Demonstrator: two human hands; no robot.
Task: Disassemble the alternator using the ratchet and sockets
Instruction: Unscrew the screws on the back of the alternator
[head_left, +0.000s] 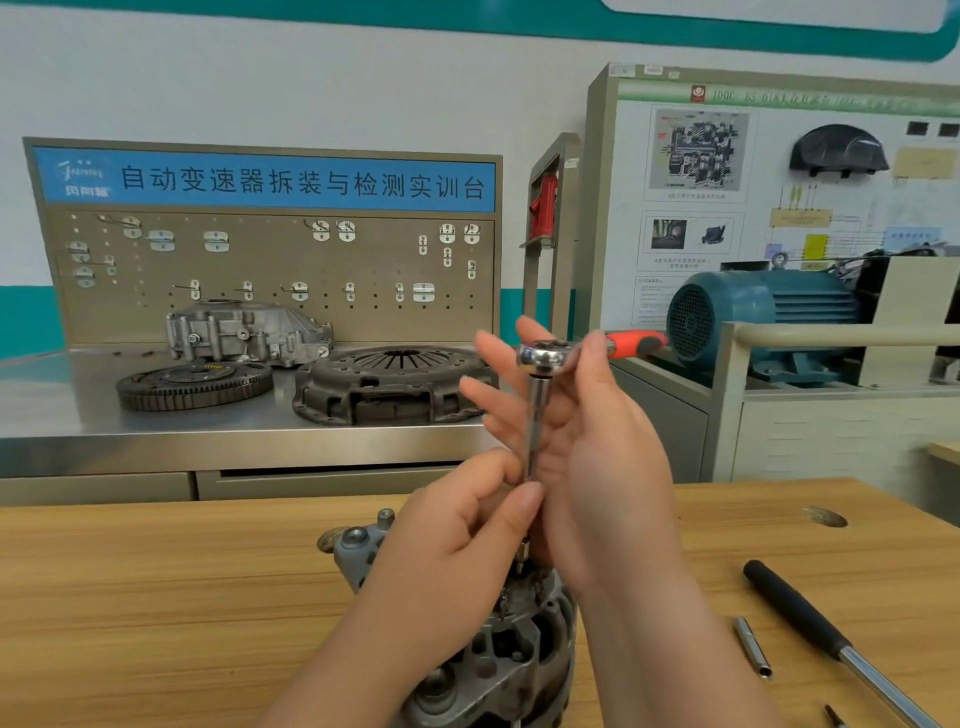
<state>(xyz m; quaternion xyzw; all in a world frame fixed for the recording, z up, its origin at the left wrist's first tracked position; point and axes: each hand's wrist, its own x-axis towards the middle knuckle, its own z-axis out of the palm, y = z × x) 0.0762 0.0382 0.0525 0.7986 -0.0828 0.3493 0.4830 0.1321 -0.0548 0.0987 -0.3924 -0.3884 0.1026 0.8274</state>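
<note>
alternator (509, 654) sits on the wooden table (156, 597), right under both hands; left hand (467, 530) pinches the extension bar (535, 415) just above the alternator, right hand (597, 441) thumb-clamps the ratchet (543, 356) higher up; the tall stack may tip, so the socket could slip off.

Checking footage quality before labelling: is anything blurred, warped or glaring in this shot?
Head view: motion blur smears the right hand and ratchet; wide-angle distortion bows the training board; glare lies on the steel bench top; the alternator looks sharper.
</note>
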